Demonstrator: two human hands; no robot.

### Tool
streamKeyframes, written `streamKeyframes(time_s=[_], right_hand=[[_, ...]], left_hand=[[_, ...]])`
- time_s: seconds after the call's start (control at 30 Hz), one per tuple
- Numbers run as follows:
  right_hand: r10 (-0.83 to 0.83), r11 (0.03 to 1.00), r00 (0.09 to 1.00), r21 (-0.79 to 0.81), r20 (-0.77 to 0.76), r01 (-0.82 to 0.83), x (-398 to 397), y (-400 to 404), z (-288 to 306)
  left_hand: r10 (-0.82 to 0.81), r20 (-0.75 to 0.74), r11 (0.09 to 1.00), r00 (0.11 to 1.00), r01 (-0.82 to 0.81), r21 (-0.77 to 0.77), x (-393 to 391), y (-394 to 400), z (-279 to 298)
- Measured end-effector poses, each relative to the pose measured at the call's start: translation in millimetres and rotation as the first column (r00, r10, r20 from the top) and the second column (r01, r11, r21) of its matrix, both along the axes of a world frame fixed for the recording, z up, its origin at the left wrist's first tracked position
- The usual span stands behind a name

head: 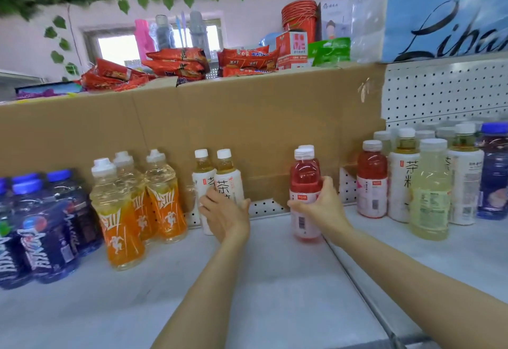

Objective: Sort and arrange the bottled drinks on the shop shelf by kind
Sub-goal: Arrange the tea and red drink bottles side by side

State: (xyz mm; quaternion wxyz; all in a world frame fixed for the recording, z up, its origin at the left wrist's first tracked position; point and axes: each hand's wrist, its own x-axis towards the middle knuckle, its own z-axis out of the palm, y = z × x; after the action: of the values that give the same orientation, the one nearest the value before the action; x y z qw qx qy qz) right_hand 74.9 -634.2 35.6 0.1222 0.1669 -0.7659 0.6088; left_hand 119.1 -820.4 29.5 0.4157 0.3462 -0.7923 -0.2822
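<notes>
On the white shelf (pixel 275 280) stand groups of bottles. Several dark blue bottles (pixel 46 227) are at the far left, three orange drinks (pixel 121 216) beside them. My left hand (pixel 224 215) wraps round the lower part of two white-label tea bottles (pixel 228 180) standing side by side at the back. My right hand (pixel 321 205) grips a red drink bottle (pixel 305 183) that stands on the shelf, with a second red one right behind it. At the right sit another red bottle (pixel 371 180), tea bottles (pixel 403 180), a pale yellow bottle (pixel 430 192) and a blue bottle (pixel 493 172).
A brown cardboard wall (pixel 247 117) backs the shelf, with red snack packets (pixel 178 66) and boxes on top. White pegboard (pixel 445 92) rises at the back right. A shelf seam (pixel 357 274) runs diagonally under my right forearm.
</notes>
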Motion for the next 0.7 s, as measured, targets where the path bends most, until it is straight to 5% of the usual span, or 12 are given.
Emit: streamKeyframes(time_s=[0.7], right_hand=[[-0.108,0.928,0.987,0.345,-0.118,0.143,-29.0,-68.2,-10.5]], left_hand=[[0.034,-0.068,0.999,0.997,-0.035,-0.009,-14.3,-6.4,-7.8]])
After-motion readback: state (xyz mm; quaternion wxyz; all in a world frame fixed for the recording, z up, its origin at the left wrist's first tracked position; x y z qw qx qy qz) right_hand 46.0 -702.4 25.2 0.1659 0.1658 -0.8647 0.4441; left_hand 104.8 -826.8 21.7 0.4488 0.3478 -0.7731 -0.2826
